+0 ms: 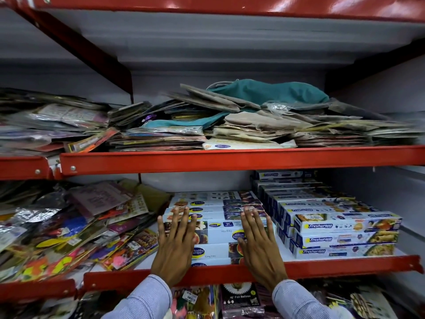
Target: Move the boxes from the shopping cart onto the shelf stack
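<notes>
A stack of long white cling-film boxes (218,231) lies on the middle red shelf (322,264). My left hand (176,245) rests flat on the stack's left part, fingers spread. Flat on the right part lies my right hand (258,242), fingers also spread. Neither hand grips a box. More white boxes of the same kind (211,201) lie behind, further into the shelf. The shopping cart is out of view.
Blue and white Freshwrapp boxes (345,236) are stacked right of my hands. Colourful flat packets (76,231) pile up on the left. The upper shelf (230,160) holds paper bags and a teal cloth (271,90). Foil balloon packets (239,298) sit below.
</notes>
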Available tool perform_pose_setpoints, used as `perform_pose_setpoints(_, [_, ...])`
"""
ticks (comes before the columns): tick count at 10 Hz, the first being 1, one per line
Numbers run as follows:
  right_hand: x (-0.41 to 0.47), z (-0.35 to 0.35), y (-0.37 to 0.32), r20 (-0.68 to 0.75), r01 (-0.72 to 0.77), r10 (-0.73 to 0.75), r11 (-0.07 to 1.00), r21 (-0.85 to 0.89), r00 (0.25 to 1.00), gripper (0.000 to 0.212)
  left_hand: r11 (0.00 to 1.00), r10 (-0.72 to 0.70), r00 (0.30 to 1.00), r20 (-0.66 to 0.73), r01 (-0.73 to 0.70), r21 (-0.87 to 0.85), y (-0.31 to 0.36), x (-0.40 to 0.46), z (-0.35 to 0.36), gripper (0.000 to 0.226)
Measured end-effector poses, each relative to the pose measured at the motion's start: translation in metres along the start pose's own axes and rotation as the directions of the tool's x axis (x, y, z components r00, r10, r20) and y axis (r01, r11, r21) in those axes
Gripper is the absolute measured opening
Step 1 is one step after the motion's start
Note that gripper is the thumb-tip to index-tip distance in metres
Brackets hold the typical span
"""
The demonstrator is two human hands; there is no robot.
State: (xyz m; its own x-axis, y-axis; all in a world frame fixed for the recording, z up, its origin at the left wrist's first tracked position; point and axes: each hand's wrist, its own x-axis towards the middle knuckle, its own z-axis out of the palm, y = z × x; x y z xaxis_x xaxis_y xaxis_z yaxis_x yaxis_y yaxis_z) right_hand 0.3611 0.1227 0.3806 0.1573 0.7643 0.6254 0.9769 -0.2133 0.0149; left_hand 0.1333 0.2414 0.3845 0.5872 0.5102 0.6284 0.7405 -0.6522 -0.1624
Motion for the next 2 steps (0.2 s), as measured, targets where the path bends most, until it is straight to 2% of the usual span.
perform_pose_setpoints(1, [-0.002, -0.003, -0.002, -0.003, -0.004, 0.004, 1.000, -0.008, 1.000, 0.065, 1.000, -0.009, 1.000, 0.027, 0.009, -0.002, 0.003, -0.002, -0.010, 0.058])
perform_pose_setpoints(2, [-0.003, -0.011, -0.007, -0.042, 0.020, -0.019, 1.000, 0.018, 0.999, 0.066, 0.997, 0.004, 0.996, -0.086, -0.010, -0.074, 0.010, -0.005, -0.023, 0.062])
